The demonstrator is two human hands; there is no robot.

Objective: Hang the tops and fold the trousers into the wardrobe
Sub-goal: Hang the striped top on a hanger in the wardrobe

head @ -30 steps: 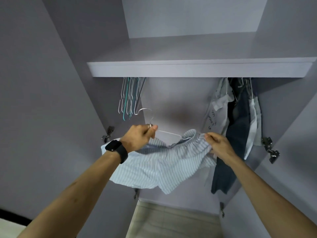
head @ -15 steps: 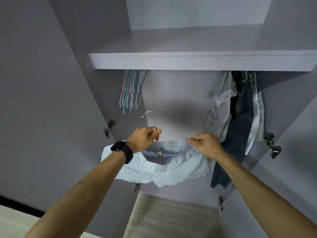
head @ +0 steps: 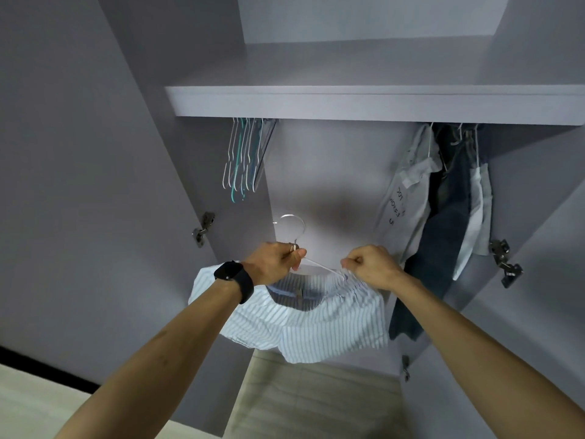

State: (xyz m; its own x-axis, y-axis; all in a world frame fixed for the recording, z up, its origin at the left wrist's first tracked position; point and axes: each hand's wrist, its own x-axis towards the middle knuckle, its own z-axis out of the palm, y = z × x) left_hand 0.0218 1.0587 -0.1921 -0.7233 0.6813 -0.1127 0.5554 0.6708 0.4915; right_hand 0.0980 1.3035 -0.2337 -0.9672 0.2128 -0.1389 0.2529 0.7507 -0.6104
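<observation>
Grey wardrobe (head: pixel 332 172), shelf (head: pixel 348 104) overhead; left hand (head: pixel 273 263) pinches hanger (head: pixel 317 264), right hand (head: pixel 372 266) clamps striped top (head: pixel 316 327), seemingly collar.

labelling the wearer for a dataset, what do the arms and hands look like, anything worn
The left forearm and right forearm are bare, with no sleeves in view. The left wrist wears a black watch with a dark squarish face and a wide black band. The left hand and right hand are ungloved, and the right wrist wears nothing.
</observation>
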